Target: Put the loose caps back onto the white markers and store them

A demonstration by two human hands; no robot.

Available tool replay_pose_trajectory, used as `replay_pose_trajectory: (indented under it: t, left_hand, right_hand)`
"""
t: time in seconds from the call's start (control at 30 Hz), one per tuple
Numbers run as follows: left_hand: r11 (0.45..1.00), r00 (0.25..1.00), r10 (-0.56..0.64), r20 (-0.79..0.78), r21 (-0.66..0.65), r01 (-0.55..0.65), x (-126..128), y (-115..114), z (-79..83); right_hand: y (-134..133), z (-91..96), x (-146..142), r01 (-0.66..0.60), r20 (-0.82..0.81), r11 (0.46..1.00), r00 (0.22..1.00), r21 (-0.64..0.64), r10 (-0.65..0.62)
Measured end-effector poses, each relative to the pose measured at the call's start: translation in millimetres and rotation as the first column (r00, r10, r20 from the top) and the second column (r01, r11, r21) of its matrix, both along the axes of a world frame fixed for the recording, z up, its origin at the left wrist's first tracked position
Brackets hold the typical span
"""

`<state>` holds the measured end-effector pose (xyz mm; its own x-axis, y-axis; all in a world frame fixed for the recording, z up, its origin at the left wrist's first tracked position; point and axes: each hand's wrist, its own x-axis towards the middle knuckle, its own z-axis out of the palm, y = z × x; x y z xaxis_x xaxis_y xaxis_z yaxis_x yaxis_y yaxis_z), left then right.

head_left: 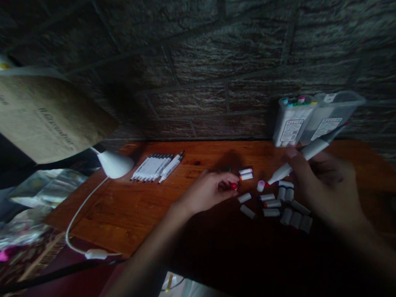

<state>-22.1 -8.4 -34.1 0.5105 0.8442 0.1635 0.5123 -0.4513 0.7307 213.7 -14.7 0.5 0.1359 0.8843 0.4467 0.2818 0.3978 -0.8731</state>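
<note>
My right hand [335,189] grips a white marker [312,149] by its middle. The marker slants down to the left, and its uncapped red tip points toward my left hand. Pinched between the fingers of my left hand [210,188] is a small marker cap [234,186] with a red end. The red tip and this cap are apart. Between and below both hands lie several loose white caps [271,212] with coloured ends. One cap [261,186] with a pinkish top stands upright just beside the marker tip.
Several white markers [151,167] lie side by side on the wooden table [124,216]. At the back right stand a clear box of markers [294,124] and an open clear box [338,114] against the stone wall. A lamp [114,164] with its cord is at the left.
</note>
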Motion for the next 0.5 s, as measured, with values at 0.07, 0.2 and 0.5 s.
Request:
replay_pose_trajectory:
  t: [0.07, 0.2, 0.5]
  left_hand:
    - [1.0, 0.999, -0.007, 0.038, -0.002, 0.007, 0, 0, 0.2]
    - [1.0, 0.998, 0.019, 0.059, -0.014, -0.018, -3, 2, 2.7]
    - [0.985, 0.987, 0.138, 0.087, 0.091, -0.145, -32, 7, 14.2]
  right_hand:
    - [1, -1.8, 0, 0.008, 0.008, 1.0, 1.0, 0.016, -0.008]
    - [3, -4.9, 2, 0.027, 0.041, 1.0, 0.999, 0.005, -0.028]
    - [2, 0.6, 4, 0.148, -0.036, 0.978, 0.987, -0.146, -0.155]
